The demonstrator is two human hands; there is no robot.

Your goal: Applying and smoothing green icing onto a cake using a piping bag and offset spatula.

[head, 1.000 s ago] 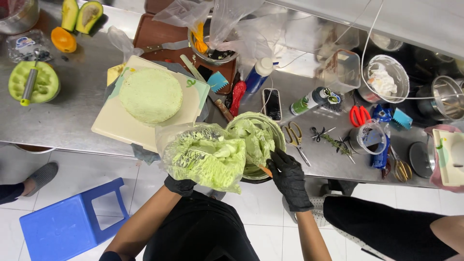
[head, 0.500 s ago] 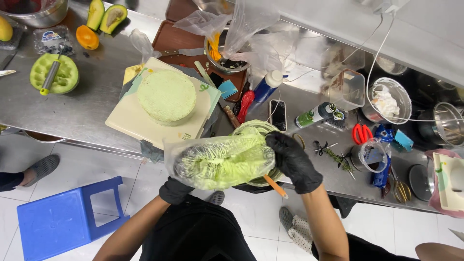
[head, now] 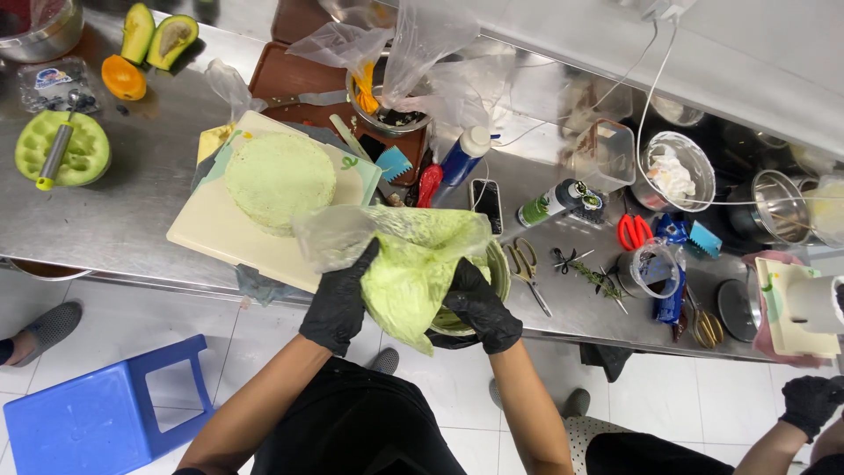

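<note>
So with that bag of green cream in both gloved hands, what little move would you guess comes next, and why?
Probably squeezing the cream further down toward the tip. The left hand grips the piping bag near its loose open top, the right hand cradles its side, and the green cream sits bunched in the middle. The bag hangs above the bowl, and the green cake lies uncoated on the board.

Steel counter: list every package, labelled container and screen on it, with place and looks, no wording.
Phone: mid-counter, flat, dark screen.
Labelled can: right of the phone, lying down, green and white, black cap.
Blue bottle: left of the phone, white cap.
Clear packet: far left, printed label.
</note>
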